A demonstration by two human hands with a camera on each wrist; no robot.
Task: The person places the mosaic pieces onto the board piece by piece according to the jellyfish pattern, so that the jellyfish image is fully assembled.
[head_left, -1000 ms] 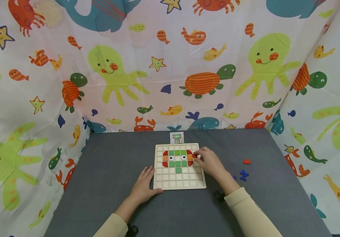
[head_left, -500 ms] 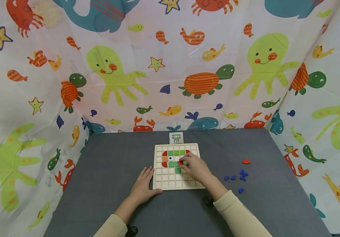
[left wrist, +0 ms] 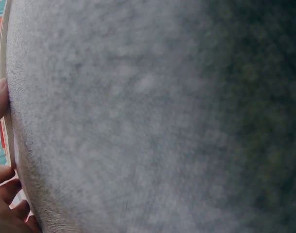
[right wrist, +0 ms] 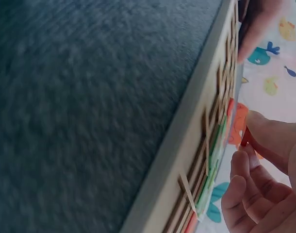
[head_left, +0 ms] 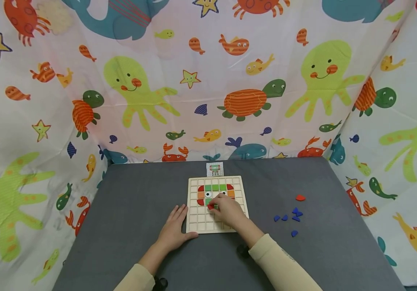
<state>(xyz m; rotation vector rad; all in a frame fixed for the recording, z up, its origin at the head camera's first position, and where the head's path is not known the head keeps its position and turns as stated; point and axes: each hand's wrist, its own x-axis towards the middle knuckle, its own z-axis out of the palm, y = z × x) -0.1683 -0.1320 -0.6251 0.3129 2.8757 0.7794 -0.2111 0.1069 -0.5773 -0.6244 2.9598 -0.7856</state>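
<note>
One red piece (right wrist: 245,137) is pinched in the right hand (head_left: 227,211), over the board (head_left: 200,227); a light grip by its edges should help lower it flat. The left hand (head_left: 172,231) lies relaxed, touching the board's left side. Beneath spreads a grey table (head_left: 135,202), backed by a sea-creature curtain (head_left: 208,64).

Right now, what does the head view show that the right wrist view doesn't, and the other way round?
Only the head view: the small picture card, loose blue pieces, a loose orange-red piece and the cream sleeves.

Only the right wrist view: the palm side of the right-hand grip.

Both: that grip pinching a red piece, the wooden board, its green squares, the left-hand grip and the sea-animal curtain.
</note>
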